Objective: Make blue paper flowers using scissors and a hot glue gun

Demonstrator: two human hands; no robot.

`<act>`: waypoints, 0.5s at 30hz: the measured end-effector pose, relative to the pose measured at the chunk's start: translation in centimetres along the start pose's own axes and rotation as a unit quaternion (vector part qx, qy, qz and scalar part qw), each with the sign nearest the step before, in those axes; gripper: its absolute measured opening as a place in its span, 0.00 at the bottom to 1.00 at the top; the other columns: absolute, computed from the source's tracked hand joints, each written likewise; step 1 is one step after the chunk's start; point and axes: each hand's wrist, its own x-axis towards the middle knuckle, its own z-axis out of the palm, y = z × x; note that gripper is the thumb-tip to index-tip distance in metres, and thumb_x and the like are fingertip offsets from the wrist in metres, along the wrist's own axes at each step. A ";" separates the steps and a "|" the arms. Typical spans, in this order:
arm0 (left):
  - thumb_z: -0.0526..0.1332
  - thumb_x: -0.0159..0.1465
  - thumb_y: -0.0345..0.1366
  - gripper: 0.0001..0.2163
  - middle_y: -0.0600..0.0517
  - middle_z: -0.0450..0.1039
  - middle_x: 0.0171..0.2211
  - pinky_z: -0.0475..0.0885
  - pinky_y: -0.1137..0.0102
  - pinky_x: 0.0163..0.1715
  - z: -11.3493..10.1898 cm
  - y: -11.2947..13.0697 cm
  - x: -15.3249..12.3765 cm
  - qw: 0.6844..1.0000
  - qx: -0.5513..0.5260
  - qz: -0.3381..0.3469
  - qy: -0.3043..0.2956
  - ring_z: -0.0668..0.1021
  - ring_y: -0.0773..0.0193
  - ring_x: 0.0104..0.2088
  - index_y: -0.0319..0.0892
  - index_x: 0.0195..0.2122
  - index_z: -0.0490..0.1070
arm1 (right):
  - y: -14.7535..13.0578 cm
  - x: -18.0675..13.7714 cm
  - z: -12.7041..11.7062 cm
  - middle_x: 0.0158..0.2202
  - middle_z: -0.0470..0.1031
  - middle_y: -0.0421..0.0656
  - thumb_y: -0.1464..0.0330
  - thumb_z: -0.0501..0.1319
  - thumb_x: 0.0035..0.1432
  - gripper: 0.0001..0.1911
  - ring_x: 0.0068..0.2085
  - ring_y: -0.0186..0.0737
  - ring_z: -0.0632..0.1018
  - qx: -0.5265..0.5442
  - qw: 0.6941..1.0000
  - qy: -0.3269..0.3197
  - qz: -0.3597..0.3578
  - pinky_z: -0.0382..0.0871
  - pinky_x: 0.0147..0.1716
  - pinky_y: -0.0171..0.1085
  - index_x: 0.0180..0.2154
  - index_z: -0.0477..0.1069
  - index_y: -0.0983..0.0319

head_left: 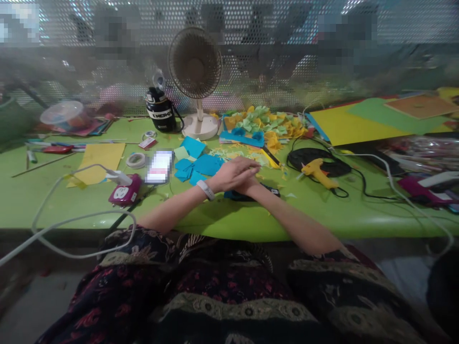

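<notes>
My left hand (pixel 237 171), with a white band (pixel 205 189) on the wrist, lies across the top of my right hand (pixel 246 185), its fingers stretched out flat. Only the back and wrist of my right hand show, and its fingers are hidden. Beneath both hands is a dark object (pixel 271 190) with a blue edge; they cover most of it, so its kind is unclear. Just left of the hands are cut pieces of blue paper (pixel 208 164). A yellow-handled cutter (pixel 269 156) lies behind them, among pale green paper scraps.
Behind stand a fan (pixel 195 64) and a black bottle (pixel 160 112), beside a heap of yellow and green paper bits (pixel 265 122). A yellow glue gun (pixel 319 173) lies right. A phone (pixel 158 166), tape roll (pixel 136 160) and purple power socket (pixel 125 191) with a white cable are left.
</notes>
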 end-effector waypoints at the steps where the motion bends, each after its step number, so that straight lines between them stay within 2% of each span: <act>1: 0.48 0.72 0.42 0.19 0.41 0.75 0.53 0.68 0.60 0.55 -0.6 0.2 -0.6 0.998 -0.003 -0.007 0.058 0.75 0.55 0.55 0.40 0.53 0.72 | 0.0 -0.2 -0.7 0.49 0.80 0.52 0.66 0.54 0.65 0.21 0.53 0.57 0.78 0.004 1.000 0.002 0.001 0.71 0.53 0.53 0.57 0.71 0.62; 3: 0.50 0.70 0.38 0.17 0.41 0.75 0.52 0.67 0.59 0.55 -1.8 0.5 -2.1 0.985 0.051 -0.069 0.148 0.75 0.55 0.53 0.38 0.53 0.71 | 0.2 -0.9 -2.6 0.48 0.80 0.51 0.66 0.51 0.67 0.19 0.49 0.51 0.80 0.023 1.000 -0.002 -0.001 0.73 0.49 0.47 0.54 0.73 0.62; 4: 0.54 0.66 0.36 0.16 0.41 0.76 0.49 0.68 0.59 0.54 -2.4 0.6 -2.8 0.976 0.089 -0.108 0.164 0.75 0.54 0.51 0.37 0.52 0.72 | 0.5 -1.3 -3.7 0.49 0.80 0.50 0.65 0.53 0.67 0.18 0.48 0.48 0.80 0.049 0.999 -0.013 -0.011 0.72 0.49 0.44 0.53 0.74 0.63; 5: 0.56 0.64 0.35 0.15 0.42 0.77 0.44 0.69 0.60 0.50 -2.9 0.7 -3.4 0.970 0.114 -0.150 0.151 0.76 0.54 0.47 0.37 0.49 0.73 | 0.8 -1.7 -4.9 0.49 0.81 0.49 0.61 0.57 0.65 0.18 0.48 0.48 0.80 0.065 0.997 -0.041 -0.026 0.72 0.48 0.43 0.51 0.75 0.62; 7: 0.55 0.62 0.34 0.13 0.48 0.76 0.33 0.70 0.65 0.38 -3.4 1.0 -4.3 0.964 0.100 -0.240 0.058 0.76 0.59 0.35 0.38 0.44 0.75 | 1.3 -2.7 -7.0 0.49 0.80 0.47 0.54 0.63 0.60 0.21 0.47 0.46 0.80 0.090 0.990 -0.101 -0.045 0.72 0.47 0.41 0.49 0.77 0.60; 8: 0.54 0.63 0.35 0.13 0.50 0.75 0.29 0.68 0.67 0.33 -3.5 1.1 -4.6 0.958 0.073 -0.278 -0.009 0.75 0.61 0.30 0.39 0.43 0.76 | 1.4 -3.1 -7.9 0.49 0.80 0.47 0.53 0.64 0.58 0.23 0.47 0.46 0.80 0.095 0.986 -0.132 -0.048 0.71 0.46 0.41 0.49 0.77 0.60; 10: 0.58 0.61 0.38 0.15 0.53 0.73 0.25 0.65 0.70 0.28 -3.4 1.2 -4.9 0.940 0.019 -0.322 -0.108 0.73 0.63 0.26 0.39 0.46 0.75 | 1.4 -3.8 -9.2 0.48 0.80 0.46 0.52 0.68 0.53 0.26 0.46 0.47 0.79 0.063 0.975 -0.206 -0.058 0.70 0.44 0.40 0.49 0.77 0.59; 12: 0.61 0.59 0.37 0.18 0.54 0.73 0.24 0.63 0.71 0.26 -2.8 1.1 -5.1 0.927 -0.054 -0.334 -0.160 0.74 0.64 0.25 0.38 0.50 0.72 | 0.9 -4.1 -9.6 0.46 0.80 0.46 0.55 0.71 0.50 0.24 0.45 0.48 0.79 -0.007 0.967 -0.248 -0.050 0.68 0.40 0.39 0.47 0.77 0.59; 15: 0.63 0.59 0.38 0.19 0.56 0.73 0.23 0.63 0.73 0.25 -1.9 0.5 -5.4 0.911 -0.167 -0.329 -0.185 0.73 0.66 0.23 0.39 0.51 0.69 | 0.0 -4.2 -9.3 0.41 0.80 0.46 0.61 0.68 0.54 0.15 0.41 0.46 0.78 -0.094 0.957 -0.272 -0.034 0.62 0.34 0.37 0.43 0.77 0.60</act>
